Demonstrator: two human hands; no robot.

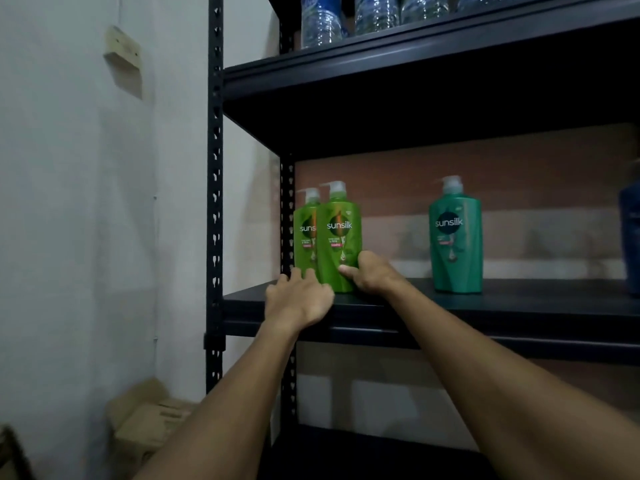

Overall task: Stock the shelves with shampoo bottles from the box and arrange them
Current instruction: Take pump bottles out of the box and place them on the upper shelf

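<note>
At the left end of the shelf, near its front edge, two light-green shampoo bottles stand upright and touching, seemingly being squared into a neat row. The right hand has its grip pinching the front bottle's lower right side, thumb across its face. The left hand lies with fingers spread against the bottles' bases, likely steadying them. A darker green bottle stands well apart, toward the right.

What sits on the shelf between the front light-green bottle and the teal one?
Nothing: the head view shows bare shelf between the light-green bottle and teal bottle.
</note>
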